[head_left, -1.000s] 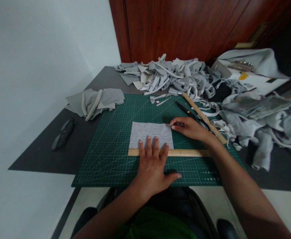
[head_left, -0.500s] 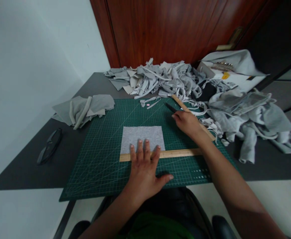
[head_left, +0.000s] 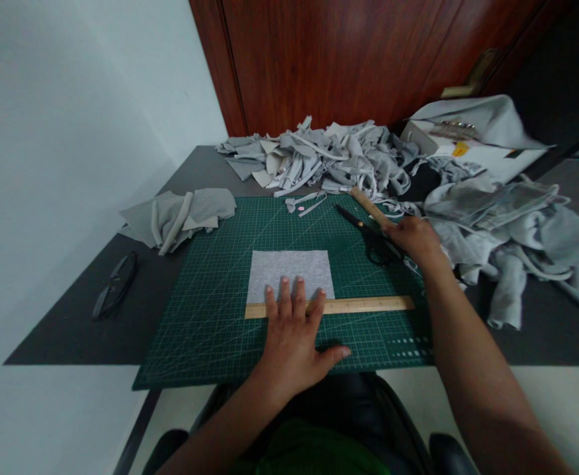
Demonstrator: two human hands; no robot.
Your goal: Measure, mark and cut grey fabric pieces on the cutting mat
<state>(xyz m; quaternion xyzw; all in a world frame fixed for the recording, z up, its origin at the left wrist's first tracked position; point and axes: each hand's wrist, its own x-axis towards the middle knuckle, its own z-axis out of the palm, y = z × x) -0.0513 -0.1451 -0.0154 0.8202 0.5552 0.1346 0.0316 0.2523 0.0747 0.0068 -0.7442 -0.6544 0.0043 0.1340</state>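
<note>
A green cutting mat [head_left: 210, 316] covers the desk's near edge. At its centre lies a grey fabric rectangle [head_left: 289, 272], a wooden ruler [head_left: 368, 305] across its near edge. The left hand [head_left: 297, 340] presses flat, fingers spread, on ruler and fabric. The right hand [head_left: 415, 239] closes on black scissors [head_left: 371, 239] toward the mat's far right corner.

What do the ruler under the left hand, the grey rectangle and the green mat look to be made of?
The ruler looks like pale, matte wood or bamboo, tan with faint markings. The grey rectangle seems a soft heathered knit or felt fabric, lying flat. The green mat is probably a vinyl or rubber cutting mat, dull, printed with white gridlines.
</note>
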